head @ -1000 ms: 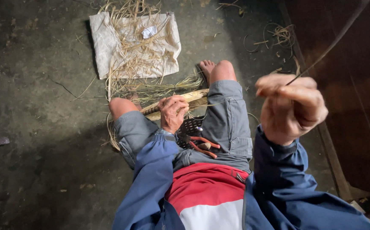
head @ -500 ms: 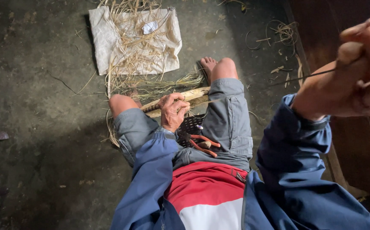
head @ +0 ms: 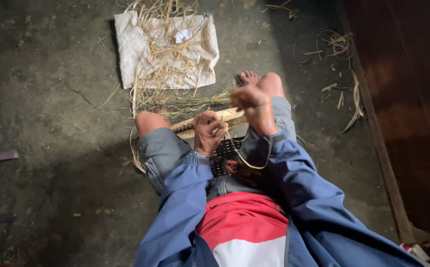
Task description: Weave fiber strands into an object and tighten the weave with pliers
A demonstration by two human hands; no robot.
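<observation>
Straw-coloured bound bundle (head: 210,121) lies braced across the knees; left hand (head: 208,132) clamps it, right hand (head: 252,103) at three o'clock pinches a thin pale strand (head: 244,159).

A pale, coiled bundle of dry straw (head: 210,121) looks rough and matt; the crumpled off-white cloth sack (head: 136,47) lies on a coarse, dull grey concrete floor (head: 51,99).

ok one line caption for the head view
Seated on the floor, left hand and right hand work a straw bundle across the knees.
</observation>
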